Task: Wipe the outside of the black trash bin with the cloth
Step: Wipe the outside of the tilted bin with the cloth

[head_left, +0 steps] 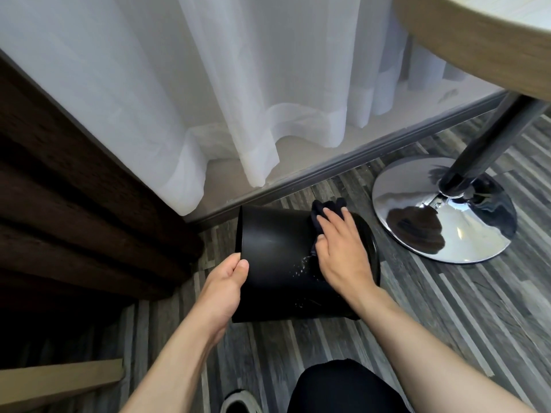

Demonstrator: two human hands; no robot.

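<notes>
The black trash bin [277, 251] lies on its side on the wood-pattern floor, one end toward the left. My left hand [225, 289] grips the rim at that left end, thumb on the outside. My right hand [340, 248] lies flat on the bin's upper side near the right end, pressing a dark cloth [323, 211] against the wall. The cloth sticks out beyond my fingertips. Small white specks show on the bin's surface just left of my right hand.
A chrome round table base [465, 234] with a dark pole stands right of the bin, under a wooden tabletop [477, 34]. White sheer curtains [238, 99] and a grey baseboard run behind. Dark brown drapes [74, 204] are at left. My knee and shoe are at the bottom.
</notes>
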